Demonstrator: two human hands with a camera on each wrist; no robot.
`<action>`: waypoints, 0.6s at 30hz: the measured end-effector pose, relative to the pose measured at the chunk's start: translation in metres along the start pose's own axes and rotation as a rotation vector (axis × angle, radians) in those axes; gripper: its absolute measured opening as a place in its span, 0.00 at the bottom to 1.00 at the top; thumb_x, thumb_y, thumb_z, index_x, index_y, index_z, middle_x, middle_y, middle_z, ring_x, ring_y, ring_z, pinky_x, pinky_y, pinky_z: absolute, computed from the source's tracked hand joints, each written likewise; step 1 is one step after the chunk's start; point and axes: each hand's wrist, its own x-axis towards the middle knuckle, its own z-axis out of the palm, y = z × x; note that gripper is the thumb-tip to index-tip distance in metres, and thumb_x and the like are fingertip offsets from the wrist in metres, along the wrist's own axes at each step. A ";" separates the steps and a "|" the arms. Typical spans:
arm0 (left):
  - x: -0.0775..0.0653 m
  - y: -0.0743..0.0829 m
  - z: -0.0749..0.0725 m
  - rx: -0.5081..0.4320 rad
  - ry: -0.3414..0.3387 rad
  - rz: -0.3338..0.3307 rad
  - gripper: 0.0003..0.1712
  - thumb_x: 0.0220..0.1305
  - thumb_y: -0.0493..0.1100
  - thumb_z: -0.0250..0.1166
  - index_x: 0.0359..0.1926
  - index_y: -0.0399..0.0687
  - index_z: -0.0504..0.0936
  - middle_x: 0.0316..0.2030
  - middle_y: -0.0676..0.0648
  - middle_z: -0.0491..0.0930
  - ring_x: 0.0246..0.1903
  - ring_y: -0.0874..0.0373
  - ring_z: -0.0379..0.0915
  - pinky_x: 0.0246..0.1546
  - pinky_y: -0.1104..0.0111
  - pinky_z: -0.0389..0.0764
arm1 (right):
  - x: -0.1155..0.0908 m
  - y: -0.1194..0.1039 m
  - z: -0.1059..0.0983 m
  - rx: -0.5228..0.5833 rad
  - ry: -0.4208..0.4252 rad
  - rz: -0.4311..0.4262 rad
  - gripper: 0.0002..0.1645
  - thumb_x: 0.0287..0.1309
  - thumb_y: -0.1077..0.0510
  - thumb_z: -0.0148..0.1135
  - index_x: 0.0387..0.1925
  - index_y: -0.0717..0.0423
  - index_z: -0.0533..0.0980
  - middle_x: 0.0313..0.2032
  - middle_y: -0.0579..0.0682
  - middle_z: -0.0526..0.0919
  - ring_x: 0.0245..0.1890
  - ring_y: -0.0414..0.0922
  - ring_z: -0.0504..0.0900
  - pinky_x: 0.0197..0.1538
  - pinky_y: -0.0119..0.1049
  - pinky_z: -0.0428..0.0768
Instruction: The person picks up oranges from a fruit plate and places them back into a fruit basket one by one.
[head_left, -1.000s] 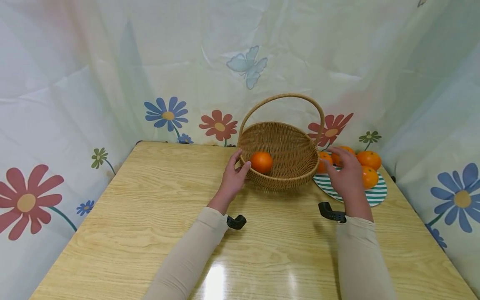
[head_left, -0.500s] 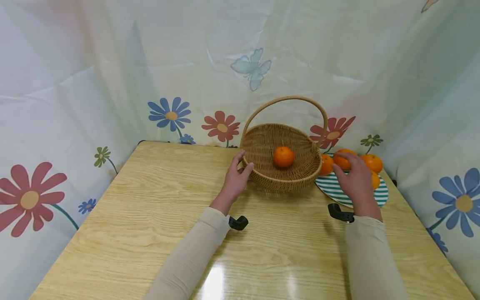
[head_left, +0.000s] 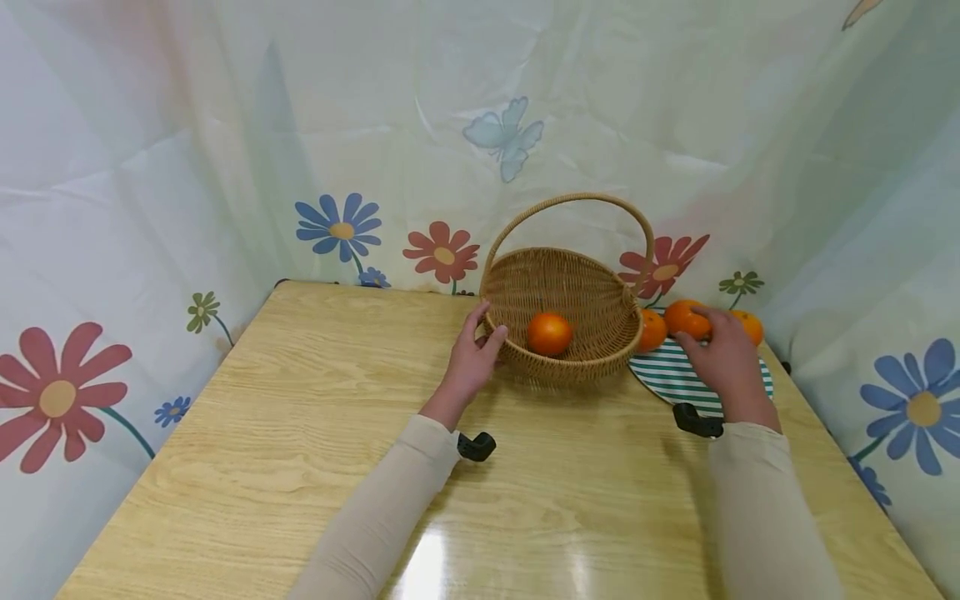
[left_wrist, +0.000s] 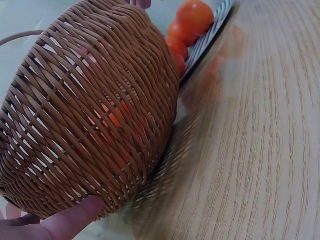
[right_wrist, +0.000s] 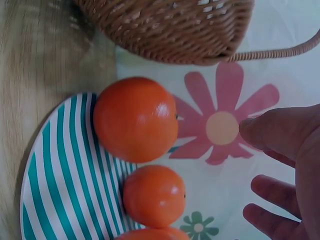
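In the head view, a wicker basket with a tall arched handle stands near the back of the table, one orange inside. My left hand grips its left rim; in the left wrist view the thumb presses on the weave. To the basket's right, several oranges lie on a green-and-white striped plate. My right hand hovers over that plate by a rear orange, partly hiding the fruit. Its fingers are spread with nothing between them in the right wrist view, where two oranges show whole.
A wood-grain table spreads out in front and to the left. Close behind it hangs a curtain printed with flowers and a butterfly. Each wrist wears a black camera mount.
The right hand has moved right, away from the basket and farther over the plate. Inside the basket the orange rolled right, then back left toward the front. My left hand keeps its hold.
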 end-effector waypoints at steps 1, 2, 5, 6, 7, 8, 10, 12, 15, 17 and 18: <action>-0.003 0.003 0.001 0.007 -0.001 -0.005 0.35 0.72 0.51 0.55 0.75 0.71 0.52 0.77 0.50 0.43 0.70 0.47 0.58 0.54 0.45 0.77 | 0.001 0.002 0.000 0.000 -0.002 0.004 0.37 0.70 0.44 0.50 0.69 0.65 0.61 0.63 0.72 0.63 0.57 0.69 0.63 0.58 0.68 0.65; -0.005 0.007 0.001 0.015 0.000 -0.007 0.35 0.72 0.51 0.55 0.75 0.70 0.51 0.77 0.49 0.42 0.70 0.46 0.58 0.54 0.45 0.77 | 0.001 0.004 0.000 -0.001 -0.005 0.007 0.37 0.70 0.44 0.50 0.69 0.65 0.60 0.63 0.72 0.63 0.58 0.70 0.62 0.59 0.69 0.65; -0.013 0.017 0.002 0.048 -0.002 -0.020 0.36 0.73 0.50 0.54 0.76 0.71 0.49 0.77 0.46 0.41 0.69 0.46 0.60 0.55 0.47 0.77 | 0.003 0.007 -0.001 -0.004 -0.009 0.019 0.36 0.70 0.47 0.51 0.69 0.66 0.60 0.64 0.72 0.62 0.61 0.71 0.59 0.61 0.70 0.61; -0.014 0.019 0.003 0.056 -0.003 -0.024 0.36 0.73 0.50 0.53 0.76 0.71 0.48 0.77 0.45 0.41 0.69 0.46 0.60 0.55 0.47 0.77 | 0.004 0.008 -0.001 -0.004 -0.007 0.021 0.35 0.69 0.48 0.52 0.68 0.66 0.61 0.64 0.73 0.62 0.61 0.71 0.59 0.62 0.70 0.61; -0.016 0.020 0.003 0.063 -0.006 -0.030 0.36 0.74 0.50 0.53 0.76 0.72 0.48 0.77 0.45 0.41 0.70 0.46 0.59 0.56 0.47 0.77 | 0.004 0.010 -0.002 -0.006 -0.008 0.027 0.35 0.69 0.49 0.52 0.68 0.67 0.61 0.64 0.73 0.62 0.62 0.71 0.59 0.62 0.70 0.60; -0.017 0.021 0.003 0.069 -0.009 -0.033 0.36 0.74 0.50 0.53 0.76 0.72 0.48 0.77 0.44 0.41 0.70 0.45 0.59 0.56 0.47 0.76 | 0.005 0.012 -0.002 -0.010 -0.010 0.034 0.35 0.69 0.49 0.52 0.68 0.67 0.61 0.64 0.74 0.61 0.62 0.72 0.58 0.63 0.70 0.60; -0.017 0.022 0.003 0.064 -0.017 -0.033 0.36 0.74 0.50 0.52 0.76 0.72 0.47 0.77 0.44 0.41 0.70 0.45 0.58 0.57 0.47 0.75 | 0.006 0.015 -0.004 -0.015 -0.016 0.049 0.35 0.69 0.49 0.52 0.68 0.68 0.60 0.64 0.75 0.60 0.61 0.73 0.58 0.63 0.70 0.59; -0.017 0.022 0.002 0.062 -0.021 -0.029 0.36 0.74 0.50 0.52 0.76 0.71 0.47 0.77 0.45 0.40 0.70 0.45 0.57 0.58 0.46 0.75 | 0.007 0.019 -0.006 -0.018 -0.033 0.069 0.36 0.69 0.48 0.51 0.69 0.67 0.59 0.64 0.76 0.58 0.61 0.73 0.57 0.63 0.71 0.58; -0.017 0.023 0.003 0.045 -0.023 -0.026 0.35 0.74 0.49 0.52 0.76 0.70 0.48 0.77 0.47 0.39 0.71 0.45 0.57 0.58 0.46 0.75 | 0.007 0.023 -0.010 -0.027 -0.057 0.093 0.37 0.69 0.47 0.50 0.69 0.66 0.58 0.65 0.77 0.55 0.61 0.74 0.56 0.63 0.71 0.58; -0.017 0.023 0.003 0.047 -0.020 -0.030 0.35 0.75 0.49 0.52 0.76 0.70 0.49 0.77 0.47 0.38 0.71 0.45 0.57 0.58 0.46 0.75 | 0.007 0.025 -0.011 -0.036 -0.072 0.103 0.37 0.69 0.46 0.50 0.69 0.66 0.58 0.65 0.78 0.54 0.61 0.74 0.56 0.62 0.72 0.58; -0.018 0.023 0.004 0.044 -0.019 -0.031 0.34 0.75 0.49 0.52 0.76 0.70 0.49 0.77 0.47 0.39 0.71 0.45 0.57 0.58 0.46 0.75 | 0.007 0.026 -0.012 -0.042 -0.075 0.103 0.37 0.69 0.47 0.50 0.69 0.66 0.58 0.65 0.78 0.54 0.60 0.75 0.56 0.62 0.72 0.58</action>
